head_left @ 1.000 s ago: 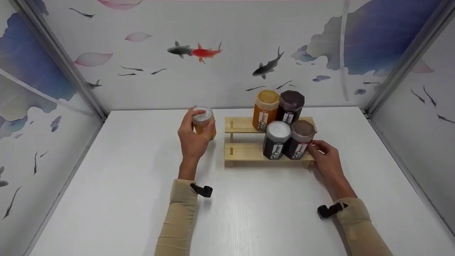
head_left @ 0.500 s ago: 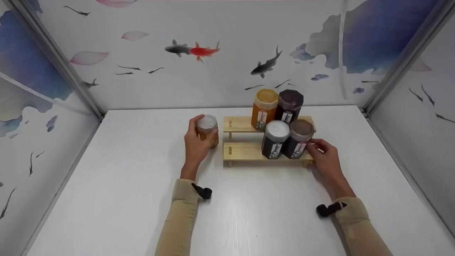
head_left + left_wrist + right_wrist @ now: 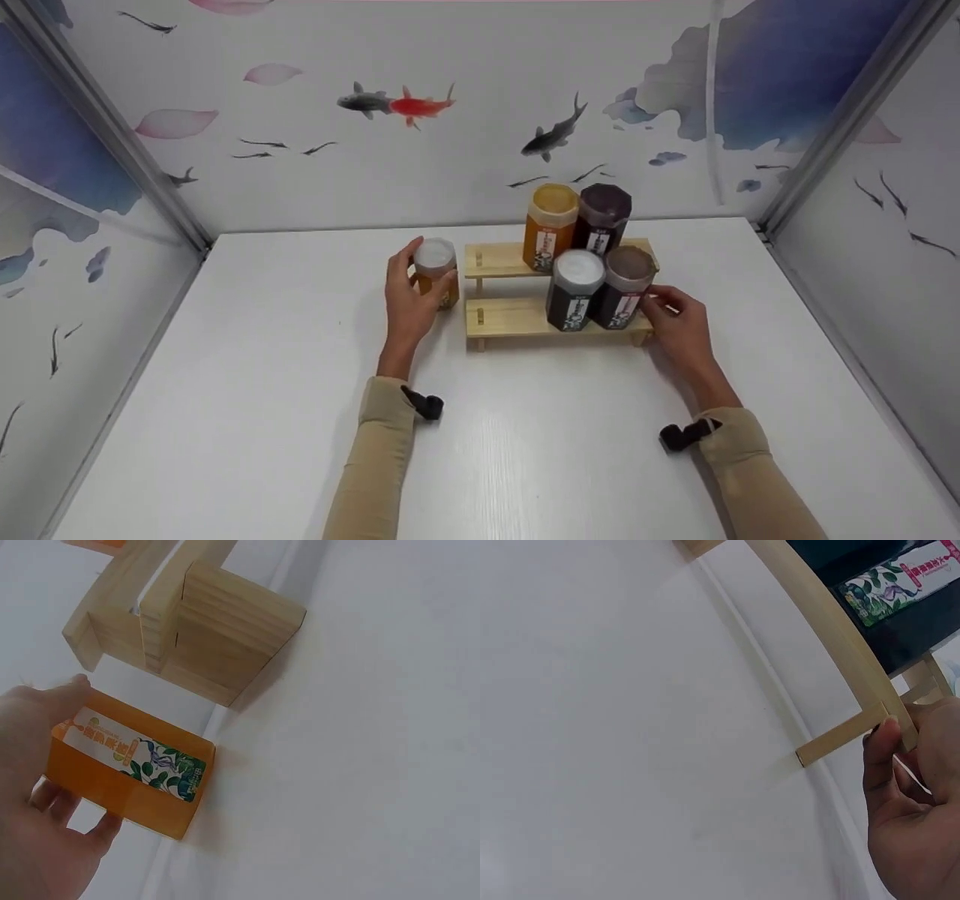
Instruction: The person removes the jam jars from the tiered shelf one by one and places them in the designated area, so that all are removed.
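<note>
My left hand grips an orange jar with a whitish lid, fingers on one side and thumb on the other. The jar is upright, just left of a two-step wooden rack; whether its base touches the table, I cannot tell. With thumb and fingers, my right hand pinches the right end of the rack's lower shelf. On that shelf stand a white-lidded dark jar and a brown-lidded dark jar. The upper shelf bears a yellow-lidded orange jar and a dark purple jar, partly hidden.
The white table runs back to a wall printed with fish and petals. Side panels with metal posts border it left and right. The left ends of both rack shelves show bare wood.
My left hand has brought the orange jar nearer to me and slightly right, closer to the rack, mostly during the first half second. The right hand stays at the rack's end.
</note>
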The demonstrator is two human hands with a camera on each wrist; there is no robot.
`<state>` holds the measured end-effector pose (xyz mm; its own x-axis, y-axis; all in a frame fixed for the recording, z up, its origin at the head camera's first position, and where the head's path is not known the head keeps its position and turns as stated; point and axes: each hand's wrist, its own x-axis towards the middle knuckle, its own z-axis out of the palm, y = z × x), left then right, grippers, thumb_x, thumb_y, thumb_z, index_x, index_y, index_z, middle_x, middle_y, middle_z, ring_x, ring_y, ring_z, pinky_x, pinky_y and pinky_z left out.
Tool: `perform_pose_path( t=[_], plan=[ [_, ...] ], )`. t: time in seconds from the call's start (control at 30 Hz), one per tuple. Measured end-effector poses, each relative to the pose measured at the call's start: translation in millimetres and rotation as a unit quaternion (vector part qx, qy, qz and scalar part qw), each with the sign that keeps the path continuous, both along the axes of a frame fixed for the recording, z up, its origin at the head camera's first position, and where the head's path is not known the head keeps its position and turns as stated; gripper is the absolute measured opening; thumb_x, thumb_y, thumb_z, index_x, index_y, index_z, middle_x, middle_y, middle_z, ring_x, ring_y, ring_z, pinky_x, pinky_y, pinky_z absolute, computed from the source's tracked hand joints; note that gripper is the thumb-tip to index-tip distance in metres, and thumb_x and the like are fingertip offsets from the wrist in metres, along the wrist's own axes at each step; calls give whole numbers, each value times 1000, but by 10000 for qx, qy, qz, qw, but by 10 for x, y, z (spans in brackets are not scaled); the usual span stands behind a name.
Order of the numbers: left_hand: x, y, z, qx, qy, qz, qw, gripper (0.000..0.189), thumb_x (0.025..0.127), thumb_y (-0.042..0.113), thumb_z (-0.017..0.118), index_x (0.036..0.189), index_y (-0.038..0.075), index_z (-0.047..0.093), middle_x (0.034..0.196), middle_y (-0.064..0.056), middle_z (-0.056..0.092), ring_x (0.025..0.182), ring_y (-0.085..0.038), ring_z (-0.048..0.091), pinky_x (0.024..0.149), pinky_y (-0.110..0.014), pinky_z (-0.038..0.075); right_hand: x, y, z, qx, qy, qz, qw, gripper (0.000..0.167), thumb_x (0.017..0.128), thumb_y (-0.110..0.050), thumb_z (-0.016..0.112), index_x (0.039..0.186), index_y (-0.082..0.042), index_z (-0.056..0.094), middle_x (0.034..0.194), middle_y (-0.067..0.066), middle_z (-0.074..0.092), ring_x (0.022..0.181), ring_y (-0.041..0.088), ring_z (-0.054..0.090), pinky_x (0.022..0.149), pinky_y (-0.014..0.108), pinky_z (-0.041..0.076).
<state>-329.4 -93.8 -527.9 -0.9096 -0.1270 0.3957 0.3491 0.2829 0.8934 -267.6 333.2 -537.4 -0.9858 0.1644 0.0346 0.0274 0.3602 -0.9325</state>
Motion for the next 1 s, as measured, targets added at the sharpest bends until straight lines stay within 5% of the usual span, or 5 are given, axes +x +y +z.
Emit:
perform_pose_path(
  t=[0.2,0.53,0.67,0.83,1.0],
  plan=[
    [-6,18,1,-191,-103,-208,9995,84,99,27,83,169,19,38,156,-12,51,151,-29,48,122,-56,47,-33,27,-48,-139,-174,-31,9997,48,111,-43,59,146,-11,65,125,1,63,109,12,63,82,16,57],
    [-4,-6,-9,-504,-116,-171,9985,86,103,31,77,172,18,29,167,-14,43,158,-28,40,128,-52,40,-74,-22,-61,-198,-12,5,9998,44,110,-42,62,140,-11,67,113,-1,64,92,7,62,72,18,54],
    [46,47,73,-760,17,451,9961,93,99,35,81,172,16,28,172,-15,33,163,-31,28,131,-55,32,-79,-36,-54,-148,-96,42,9998,45,110,-43,61,142,-11,66,114,-1,63,93,8,61,73,19,53],
    [240,426,402,-712,615,1135,9891,78,96,35,85,161,16,45,171,-12,32,160,-31,24,126,-56,37,-64,-29,-5,-297,-203,24,9994,43,111,-39,59,142,-9,64,117,0,63,97,6,64,76,18,56],
    [511,886,656,-1060,1310,-107,9856,54,98,32,83,145,17,62,158,-5,52,152,-22,44,126,-44,42,9,-86,114,-529,-384,51,9978,42,111,-38,60,141,-9,63,118,2,61,96,7,61,75,21,55]
  ],
)
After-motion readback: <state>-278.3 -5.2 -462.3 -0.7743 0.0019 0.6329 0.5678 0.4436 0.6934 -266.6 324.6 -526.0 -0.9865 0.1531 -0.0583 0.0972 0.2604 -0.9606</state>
